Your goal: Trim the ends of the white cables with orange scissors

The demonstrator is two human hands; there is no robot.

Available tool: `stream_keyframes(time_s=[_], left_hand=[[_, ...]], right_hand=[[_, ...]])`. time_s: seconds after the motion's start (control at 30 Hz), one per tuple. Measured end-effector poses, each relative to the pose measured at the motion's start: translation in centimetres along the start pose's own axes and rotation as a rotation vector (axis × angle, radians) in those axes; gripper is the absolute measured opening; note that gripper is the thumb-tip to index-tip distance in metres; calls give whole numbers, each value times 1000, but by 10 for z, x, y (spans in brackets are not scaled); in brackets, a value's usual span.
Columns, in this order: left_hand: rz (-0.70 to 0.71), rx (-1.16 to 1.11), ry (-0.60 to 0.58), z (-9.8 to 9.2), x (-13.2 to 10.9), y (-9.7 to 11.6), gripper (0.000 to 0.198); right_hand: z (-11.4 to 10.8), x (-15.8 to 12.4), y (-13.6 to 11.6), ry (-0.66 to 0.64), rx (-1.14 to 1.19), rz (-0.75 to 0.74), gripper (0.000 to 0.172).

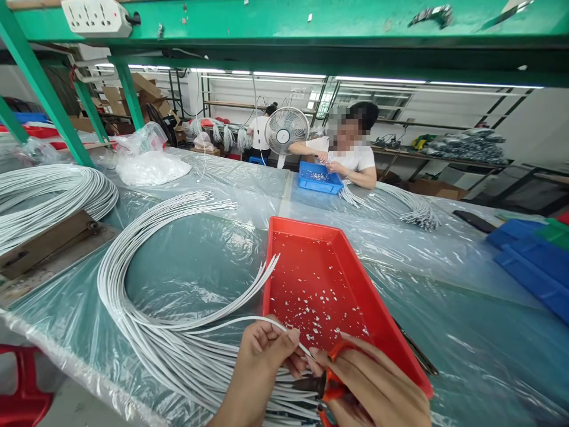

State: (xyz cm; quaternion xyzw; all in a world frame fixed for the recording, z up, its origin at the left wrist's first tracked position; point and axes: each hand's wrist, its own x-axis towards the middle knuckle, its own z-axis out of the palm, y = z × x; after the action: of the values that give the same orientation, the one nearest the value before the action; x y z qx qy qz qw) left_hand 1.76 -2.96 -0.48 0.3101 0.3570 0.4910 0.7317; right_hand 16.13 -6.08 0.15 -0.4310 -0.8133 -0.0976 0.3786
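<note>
Between thumb and fingers, my left hand pinches a white cable near its end. My right hand is wrapped round orange-handled scissors, whose dark blades point left, below the cable end. The right thumb and index finger are close to the cable tip; whether they touch it I cannot tell. Under both hands lies a curved bundle of white cables, spread over the plastic-covered table. Just beyond the hands is a red tray with many small white scraps on its bottom.
A large coil of white cable and a metal block lie at left. Across the table a person works over a blue tray. Blue bins stand at right. A green shelf beam crosses overhead.
</note>
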Motion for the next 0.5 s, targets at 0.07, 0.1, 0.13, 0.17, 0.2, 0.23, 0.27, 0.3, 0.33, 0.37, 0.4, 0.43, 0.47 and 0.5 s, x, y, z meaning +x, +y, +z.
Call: stream_keyframes(time_s=[0.07,0.1,0.13,0.17,0.2,0.23,0.27,0.3,0.33,0.37,0.4,0.43,0.47,0.5], left_hand=[[-14,-25,-6,0,-1,0,22],[-19,-40,-11,0,-2,-1,22],[-20,-63,-16,1,-3,-2,20],[-10,-97,-21,2,-4,-4,18],[10,-141,-26,2,-5,-7,17],[37,-190,-27,3,-6,-11,19],[64,-240,-26,3,-7,-15,23],[83,-281,-22,4,-8,-19,26],[94,-309,-11,4,-9,-23,26],[97,-323,4,4,-9,-25,23],[96,-328,16,3,-9,-26,20],[95,-320,22,3,-8,-26,19],[92,-304,24,2,-8,-25,18],[88,-279,21,2,-7,-22,18]], right_hand=[[-1,-1,-2,-5,-11,13,24],[-2,-1,-2,-15,-21,9,25],[-3,-1,-2,-22,-25,6,24],[-3,0,-2,-20,-23,5,24],[-3,1,-2,-11,-17,2,24],[-3,1,-2,3,-6,4,24],[-2,2,-2,23,14,19,23],[0,3,-3,41,42,58,20],[2,3,-4,51,77,117,16],[4,3,-5,52,121,190,11],[7,3,-7,43,172,265,8],[10,2,-9,24,222,328,7],[11,1,-11,-1,269,363,7],[12,0,-12,-23,306,378,7]])
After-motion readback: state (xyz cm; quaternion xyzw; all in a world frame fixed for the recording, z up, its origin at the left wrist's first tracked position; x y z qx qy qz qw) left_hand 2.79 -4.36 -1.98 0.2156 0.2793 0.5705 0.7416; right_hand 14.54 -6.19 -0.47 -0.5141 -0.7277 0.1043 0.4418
